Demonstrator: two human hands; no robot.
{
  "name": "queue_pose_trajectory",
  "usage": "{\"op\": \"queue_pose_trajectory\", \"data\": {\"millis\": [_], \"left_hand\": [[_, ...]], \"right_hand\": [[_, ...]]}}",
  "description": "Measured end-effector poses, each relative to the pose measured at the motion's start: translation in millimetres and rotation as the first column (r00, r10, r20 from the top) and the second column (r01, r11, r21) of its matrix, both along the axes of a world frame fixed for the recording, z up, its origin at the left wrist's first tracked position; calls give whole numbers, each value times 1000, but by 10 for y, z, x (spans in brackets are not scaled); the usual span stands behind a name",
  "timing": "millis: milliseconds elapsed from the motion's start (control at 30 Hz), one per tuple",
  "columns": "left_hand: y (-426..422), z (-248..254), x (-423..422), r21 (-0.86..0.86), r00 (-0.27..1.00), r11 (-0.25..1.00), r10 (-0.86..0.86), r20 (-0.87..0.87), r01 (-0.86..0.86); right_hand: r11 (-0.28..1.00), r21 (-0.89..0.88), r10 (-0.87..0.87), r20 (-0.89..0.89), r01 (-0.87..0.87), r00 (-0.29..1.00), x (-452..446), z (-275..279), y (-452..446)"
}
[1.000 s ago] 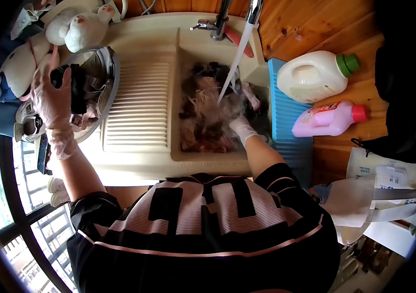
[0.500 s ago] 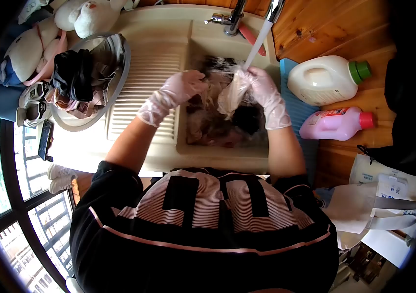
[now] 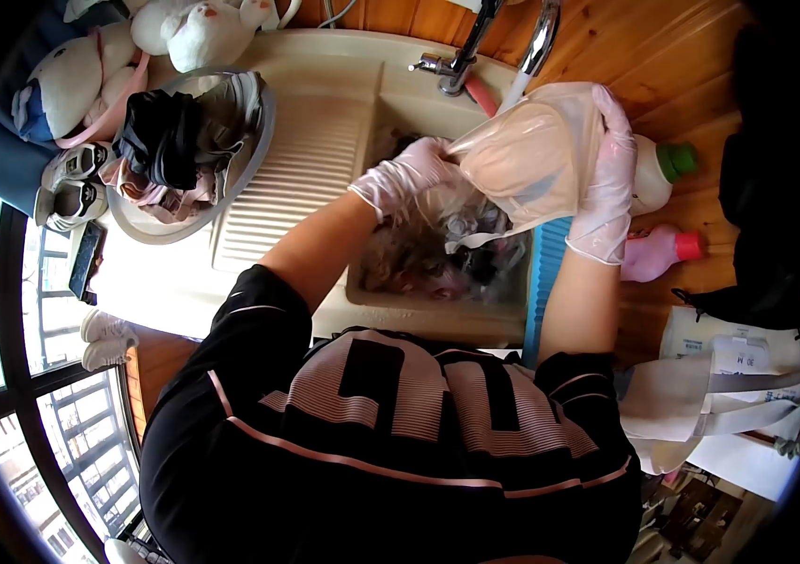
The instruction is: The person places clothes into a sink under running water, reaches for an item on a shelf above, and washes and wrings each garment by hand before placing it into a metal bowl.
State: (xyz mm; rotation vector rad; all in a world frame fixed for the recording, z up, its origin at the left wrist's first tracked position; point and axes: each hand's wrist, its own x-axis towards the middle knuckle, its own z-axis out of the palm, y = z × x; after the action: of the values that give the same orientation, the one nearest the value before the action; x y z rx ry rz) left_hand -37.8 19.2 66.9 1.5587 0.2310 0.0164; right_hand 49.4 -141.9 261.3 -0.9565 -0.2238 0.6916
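Note:
A thin, pale beige garment (image 3: 536, 155) is stretched between my two hands above the sink (image 3: 437, 315); its exact kind is unclear. My left hand (image 3: 419, 167), in a translucent glove, is closed on the garment's left edge. At the right edge, my gloved right hand (image 3: 612, 155) holds it spread, the fingers partly behind the fabric. Below, dark and pinkish wet clothes (image 3: 428, 263) lie in water in the basin. Behind the garment, water runs from the tap (image 3: 541, 38).
On the left stand a basin of clothes (image 3: 264, 155), shoes (image 3: 76, 202), plush toys (image 3: 207, 36) and a phone (image 3: 87, 258). A ribbed drainboard (image 3: 296, 179) adjoins the sink. To the right are a white bottle (image 3: 649, 179) with a green cap and a pink bottle (image 3: 653, 254).
The garment, bunched under the stream before, is now spread wide and lifted up to the right. My right hand moved right, partly covering the bottles; my left hand moved right and took its edge.

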Motion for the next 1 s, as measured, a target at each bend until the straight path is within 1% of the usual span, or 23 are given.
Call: {"op": "queue_pose_trajectory", "data": {"millis": [33, 67, 100, 133, 200, 233, 267, 333, 367, 433, 467, 500, 600, 633, 700, 733, 767, 800, 867, 900, 933, 967, 1000], "left_hand": [[120, 50, -24, -106, 1000, 994, -14, 7, 14], [216, 109, -45, -210, 1000, 977, -26, 13, 29], [214, 388, -146, -340, 998, 940, -40, -48, 21], [240, 535, -212, -398, 998, 917, -32, -60, 5], [287, 692, -299, -511, 996, 859, -22, -90, -27], [288, 611, -288, -601, 1000, 800, -5, -7, -1], [273, 633, -274, -660, 1000, 751, -21, 12, 24], [212, 681, -239, -770, 998, 635, -51, 48, 69], [193, 743, -229, -819, 991, 560, -107, 83, 128], [149, 756, -143, -783, 975, 583, -166, 147, 217], [119, 760, -80, -763, 964, 591, -196, 179, 261], [93, 676, 33, -741, 972, 629, -178, 155, 234], [198, 621, 208, -455, 962, 848, -226, 152, 271], [238, 779, 185, -110, 978, 972, -202, 52, 207], [230, 939, 75, -46, 995, 996, -69, 65, 72], [224, 940, 23, -15, 998, 1000, -3, 70, 4], [264, 910, 18, 69, 996, 994, 87, 17, -88], [303, 827, 27, 116, 983, 978, 163, 87, -172], [362, 473, 60, 186, 924, 919, 300, 237, -347], [400, 252, 71, 158, 928, 927, 302, 220, -339], [400, 249, -14, 285, 959, 916, 256, 120, -281], [375, 166, -51, 133, 977, 970, 209, -47, -202], [333, 80, -93, -37, 971, 990, 129, -200, -139]], "right_hand": [[992, -87, -76, 189, 93, 979, 85, -32, -50], [968, -154, -130, 374, 200, 918, 232, -168, -108], [929, -196, -161, 547, 313, 821, 394, -346, -157], [891, -280, -135, 589, 358, 797, 573, -607, -195], [788, -526, -8, 511, 321, 859, 480, -849, -203], [717, -603, 135, 613, 351, 778, 555, -1116, -213], [635, -663, 286, 678, 396, 677, 627, -1351, -222], [653, -716, 431, 620, 247, 656, 546, -1498, -170], [785, -618, 370, 413, -42, 833, 222, -1123, -88], [862, -451, 431, 407, -232, 805, 36, -976, 36], [875, -359, 459, 410, -324, 788, 1, -959, 54], [850, -397, 504, 423, -346, 753, 48, -1052, 88], [729, -656, 575, 433, -195, 694, 303, -1059, 153], [708, -696, 568, 458, -122, 684, 367, -1050, 178], [648, -762, 564, 497, 20, 660, 446, -1005, 218], [611, -786, 564, 512, 90, 648, 435, -975, 221], [689, -724, 495, 505, 35, 707, 343, -797, 230], [803, -594, 424, 508, -51, 750, 343, -776, 224], [936, -291, 304, 382, -198, 873, 370, -838, 257], [955, -195, 278, 311, -225, 909, 385, -850, 269], [965, -93, 260, 237, -244, 936, 408, -849, 289], [967, 10, 250, 162, -255, 954, 425, -820, 329], [963, 50, 258, 111, -265, 960, 423, -768, 346]]}}
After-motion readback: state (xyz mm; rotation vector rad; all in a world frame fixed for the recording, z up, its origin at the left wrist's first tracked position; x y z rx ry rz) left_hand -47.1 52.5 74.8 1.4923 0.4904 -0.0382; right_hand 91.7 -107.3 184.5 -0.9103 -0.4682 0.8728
